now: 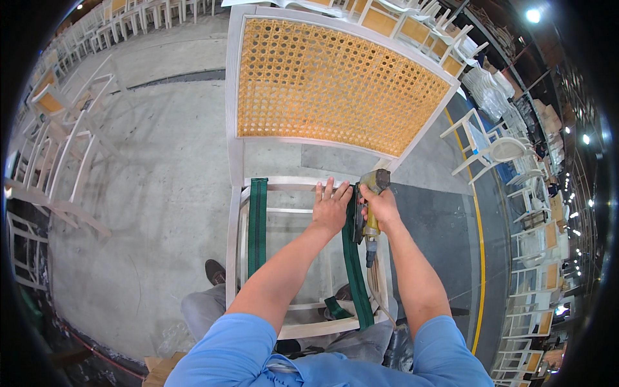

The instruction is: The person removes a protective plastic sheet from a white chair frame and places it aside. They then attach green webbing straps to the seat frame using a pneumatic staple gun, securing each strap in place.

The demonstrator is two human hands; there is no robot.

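A pale wooden chair frame [233, 222] stands upright before me, with a woven cane back panel [335, 87] on its far side. One green webbing strap [257, 226] spans the seat opening at the left. Toward the right, a second green strap [352, 274] runs from the front rail to the back rail. Flat on the back rail beside that strap's far end lies my left hand [332, 209], fingers spread and holding nothing. My right hand [382, 208] grips a yellow-and-black air staple gun [371, 228], its nose at the strap on the rail. The gun hides the exact contact point.
An air hose [374, 284] hangs from the gun along the seat's right side. Chair frames [61, 161] stand at the left; more chairs [480, 145] line the right beyond a yellow floor line [480, 258]. My shoe [215, 271] rests left of the chair.
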